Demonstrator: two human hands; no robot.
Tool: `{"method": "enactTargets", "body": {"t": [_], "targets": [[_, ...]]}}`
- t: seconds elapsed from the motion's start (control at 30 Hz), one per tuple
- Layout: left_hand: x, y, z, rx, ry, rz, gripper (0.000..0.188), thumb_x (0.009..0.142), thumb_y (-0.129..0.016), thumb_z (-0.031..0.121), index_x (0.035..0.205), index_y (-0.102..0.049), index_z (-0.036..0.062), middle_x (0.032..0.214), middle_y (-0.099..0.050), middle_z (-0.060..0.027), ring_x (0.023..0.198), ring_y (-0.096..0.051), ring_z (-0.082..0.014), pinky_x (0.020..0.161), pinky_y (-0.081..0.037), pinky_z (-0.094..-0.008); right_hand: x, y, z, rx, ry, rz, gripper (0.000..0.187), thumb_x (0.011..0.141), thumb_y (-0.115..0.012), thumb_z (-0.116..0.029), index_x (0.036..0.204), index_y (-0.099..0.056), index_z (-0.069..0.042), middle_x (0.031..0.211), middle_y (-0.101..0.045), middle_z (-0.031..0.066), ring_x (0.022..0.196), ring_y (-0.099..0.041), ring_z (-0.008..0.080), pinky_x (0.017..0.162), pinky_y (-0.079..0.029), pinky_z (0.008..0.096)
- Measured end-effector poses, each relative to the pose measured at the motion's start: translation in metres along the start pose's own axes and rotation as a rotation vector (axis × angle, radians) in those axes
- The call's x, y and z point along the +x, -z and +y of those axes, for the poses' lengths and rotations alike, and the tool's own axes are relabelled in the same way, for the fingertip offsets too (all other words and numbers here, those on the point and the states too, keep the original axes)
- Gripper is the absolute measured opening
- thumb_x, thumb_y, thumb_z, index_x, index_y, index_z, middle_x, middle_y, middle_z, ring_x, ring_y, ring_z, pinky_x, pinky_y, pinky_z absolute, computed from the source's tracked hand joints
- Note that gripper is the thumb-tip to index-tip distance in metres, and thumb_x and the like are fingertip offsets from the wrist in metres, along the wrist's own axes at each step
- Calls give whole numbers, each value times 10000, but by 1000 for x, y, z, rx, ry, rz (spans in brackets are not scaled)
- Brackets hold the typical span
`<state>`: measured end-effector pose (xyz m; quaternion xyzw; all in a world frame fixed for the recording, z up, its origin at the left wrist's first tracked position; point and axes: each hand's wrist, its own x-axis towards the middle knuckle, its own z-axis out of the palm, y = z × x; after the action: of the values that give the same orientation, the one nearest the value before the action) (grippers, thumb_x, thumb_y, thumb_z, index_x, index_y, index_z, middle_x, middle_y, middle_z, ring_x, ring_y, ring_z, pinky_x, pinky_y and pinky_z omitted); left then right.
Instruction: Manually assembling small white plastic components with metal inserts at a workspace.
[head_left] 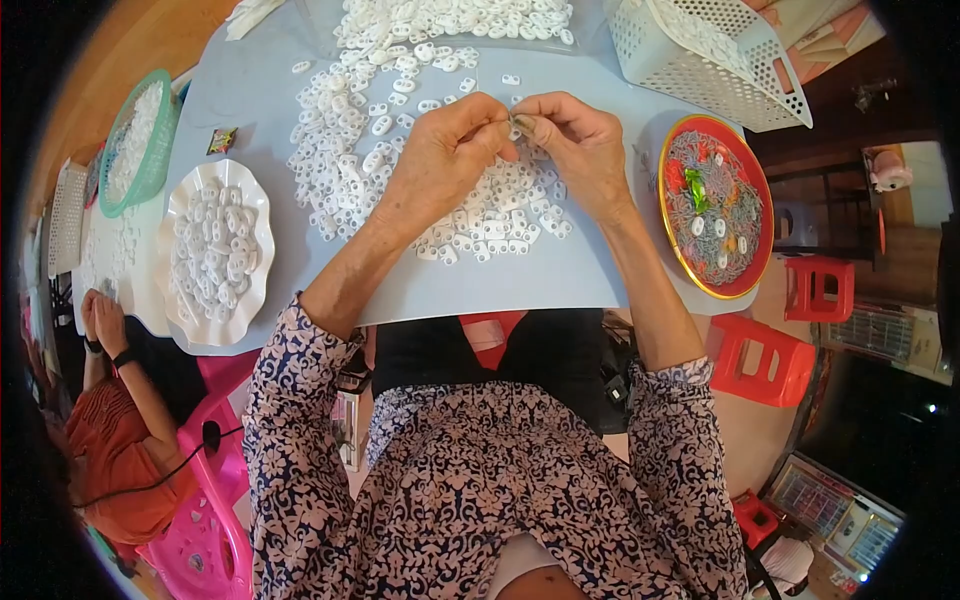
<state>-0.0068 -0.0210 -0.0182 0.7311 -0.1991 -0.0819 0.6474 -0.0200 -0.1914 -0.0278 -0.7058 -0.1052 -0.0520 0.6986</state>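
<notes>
My left hand and my right hand meet above the table, thumbs and forefingers pinched together. Something tiny sits between the fingertips, mostly hidden; its kind is too small to make out. Beneath and around the hands spreads a loose pile of small white oval plastic pieces, each with two holes. To the right stands a red round tray with a gold edge, holding a tangle of thin grey strands, some white pieces and a green wrapper. A wavy-edged white plate on the left is heaped with white pieces.
A white perforated basket is at the far right of the grey-blue table. Far left sits a green basket of white pieces, near a small wrapped packet. Another person's hands rest at the left. Red stools stand right.
</notes>
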Motion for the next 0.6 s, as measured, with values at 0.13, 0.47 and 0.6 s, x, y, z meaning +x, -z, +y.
{"method": "enactTargets", "body": {"t": [0.13, 0.47, 0.6], "targets": [[-1, -1, 1, -30, -2, -17, 85, 871, -522, 76, 863, -561, 1, 730, -638, -61, 666, -551, -89, 597, -431, -233, 0, 2, 0, -26, -12, -1, 84, 864, -623, -46, 920, -657, 6, 759, -622, -22, 673, -518, 26, 592, -429, 176], [-1, 3, 4, 314, -74, -27, 63, 861, -573, 65, 892, -571, 10, 737, -605, -7, 703, -525, -59, 613, -424, -223, 2, 1, 2, -133, 3, -18, 80, 856, -645, -80, 875, -652, -2, 716, -615, -24, 632, -503, 25, 558, -416, 182], [2, 2, -2, 211, -147, 48, 63, 803, -566, 35, 848, -571, -9, 633, -582, -94, 570, -521, -136, 551, -443, -298, 2, 0, -2, -121, -20, -15, 85, 863, -638, -84, 883, -650, -3, 710, -613, -21, 635, -506, 25, 555, -414, 182]]}}
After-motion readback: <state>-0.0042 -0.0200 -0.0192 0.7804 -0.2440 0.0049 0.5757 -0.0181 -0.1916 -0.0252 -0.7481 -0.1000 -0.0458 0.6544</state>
